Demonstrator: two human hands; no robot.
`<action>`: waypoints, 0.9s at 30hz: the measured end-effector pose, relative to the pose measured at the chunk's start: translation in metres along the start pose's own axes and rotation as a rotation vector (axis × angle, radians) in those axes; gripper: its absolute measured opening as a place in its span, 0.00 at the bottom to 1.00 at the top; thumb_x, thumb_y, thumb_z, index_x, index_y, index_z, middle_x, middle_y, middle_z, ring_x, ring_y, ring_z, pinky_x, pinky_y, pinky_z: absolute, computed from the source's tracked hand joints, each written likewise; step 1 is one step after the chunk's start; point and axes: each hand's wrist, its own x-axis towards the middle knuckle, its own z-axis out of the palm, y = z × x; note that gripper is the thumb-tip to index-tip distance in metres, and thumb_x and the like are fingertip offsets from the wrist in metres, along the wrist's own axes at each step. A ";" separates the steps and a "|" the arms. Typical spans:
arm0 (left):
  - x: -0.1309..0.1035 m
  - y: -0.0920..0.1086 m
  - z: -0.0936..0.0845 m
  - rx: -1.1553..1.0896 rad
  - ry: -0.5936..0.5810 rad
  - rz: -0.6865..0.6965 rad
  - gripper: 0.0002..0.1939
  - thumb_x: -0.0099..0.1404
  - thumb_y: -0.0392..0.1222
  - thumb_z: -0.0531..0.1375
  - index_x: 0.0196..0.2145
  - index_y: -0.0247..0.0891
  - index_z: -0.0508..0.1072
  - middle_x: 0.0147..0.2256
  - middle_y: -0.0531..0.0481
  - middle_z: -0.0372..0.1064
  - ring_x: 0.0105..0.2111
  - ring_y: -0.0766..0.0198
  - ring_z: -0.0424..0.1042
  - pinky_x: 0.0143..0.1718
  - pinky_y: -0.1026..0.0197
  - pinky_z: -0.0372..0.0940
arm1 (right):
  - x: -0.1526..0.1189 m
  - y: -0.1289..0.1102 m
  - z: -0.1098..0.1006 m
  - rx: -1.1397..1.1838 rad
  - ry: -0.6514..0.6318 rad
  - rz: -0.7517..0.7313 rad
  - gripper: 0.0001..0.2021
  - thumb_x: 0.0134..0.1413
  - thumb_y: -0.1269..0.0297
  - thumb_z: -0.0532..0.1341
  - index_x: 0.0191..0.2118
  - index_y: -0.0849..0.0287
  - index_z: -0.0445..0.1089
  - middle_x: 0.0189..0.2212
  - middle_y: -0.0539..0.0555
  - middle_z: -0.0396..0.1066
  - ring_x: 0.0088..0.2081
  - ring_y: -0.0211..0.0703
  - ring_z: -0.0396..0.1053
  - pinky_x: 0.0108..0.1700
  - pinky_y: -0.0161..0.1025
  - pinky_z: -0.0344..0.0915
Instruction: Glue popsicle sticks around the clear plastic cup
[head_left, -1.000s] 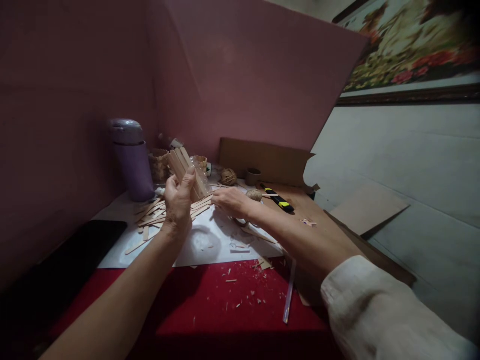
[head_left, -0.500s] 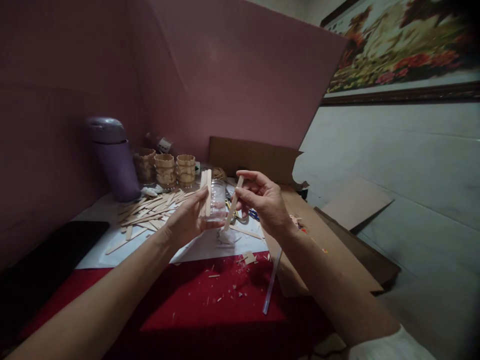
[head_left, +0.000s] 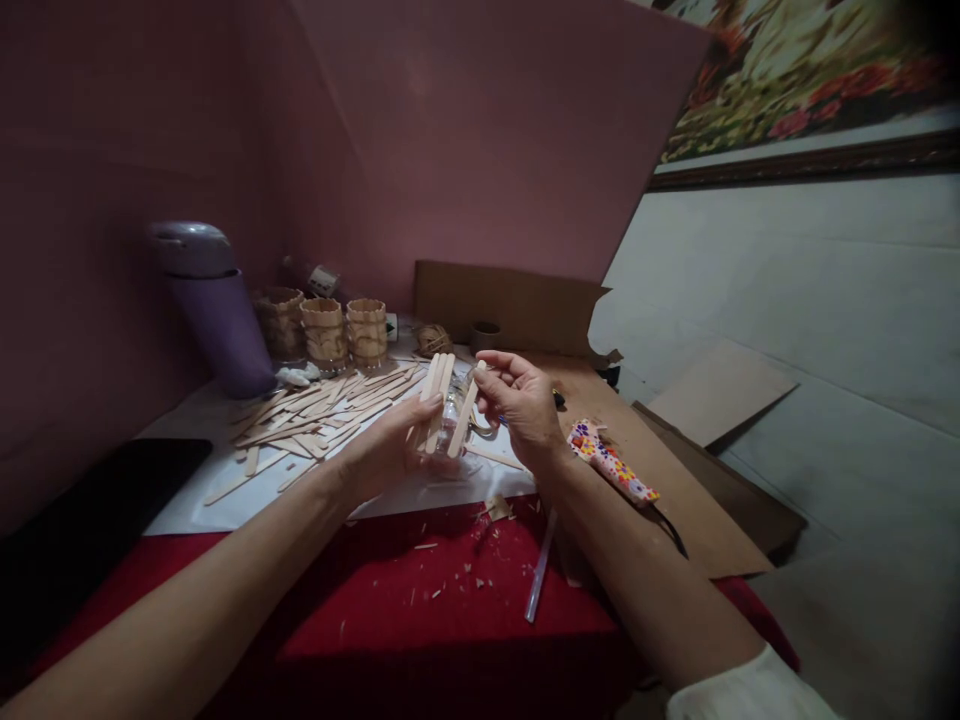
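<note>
My left hand (head_left: 394, 435) is closed around a clear cup (head_left: 453, 408), held tilted above the white paper. Several wooden craft sticks (head_left: 438, 392) lie side by side along the cup's wall, with my left thumb over them. Pinched at its upper end by my right hand (head_left: 521, 400), a single craft stick (head_left: 463, 418) slants down close beside the cup. Whether this stick touches the cup I cannot tell. A heap of loose craft sticks (head_left: 315, 415) spreads over the paper left of my hands.
Stick-covered cups (head_left: 367, 335) and a purple tumbler (head_left: 221, 320) stand at the back left. Twine (head_left: 433, 340) lies behind my hands. On cardboard (head_left: 720, 540) at right rests a flower-patterned glue gun (head_left: 611, 462). A translucent glue stick (head_left: 540, 575) and wood scraps (head_left: 497, 508) lie in front.
The single stick in my right hand has come closer to the cup and the sticks along it. The view has shifted, and my right forearm no longer covers the flower-patterned glue gun.
</note>
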 end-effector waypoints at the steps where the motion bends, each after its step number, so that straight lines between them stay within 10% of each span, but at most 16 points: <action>1: 0.000 -0.001 0.001 0.000 -0.010 -0.003 0.19 0.64 0.52 0.67 0.47 0.37 0.77 0.40 0.42 0.75 0.37 0.55 0.76 0.35 0.54 0.75 | 0.000 0.001 0.000 0.004 0.008 0.006 0.20 0.43 0.57 0.72 0.41 0.59 0.70 0.19 0.42 0.67 0.17 0.30 0.61 0.16 0.29 0.52; 27: 0.003 -0.008 -0.001 -0.008 -0.035 -0.046 0.23 0.61 0.54 0.69 0.48 0.39 0.73 0.38 0.47 0.72 0.32 0.60 0.74 0.35 0.53 0.73 | -0.002 0.007 0.003 0.020 0.080 0.019 0.17 0.37 0.58 0.73 0.34 0.58 0.74 0.23 0.44 0.66 0.22 0.31 0.56 0.22 0.33 0.49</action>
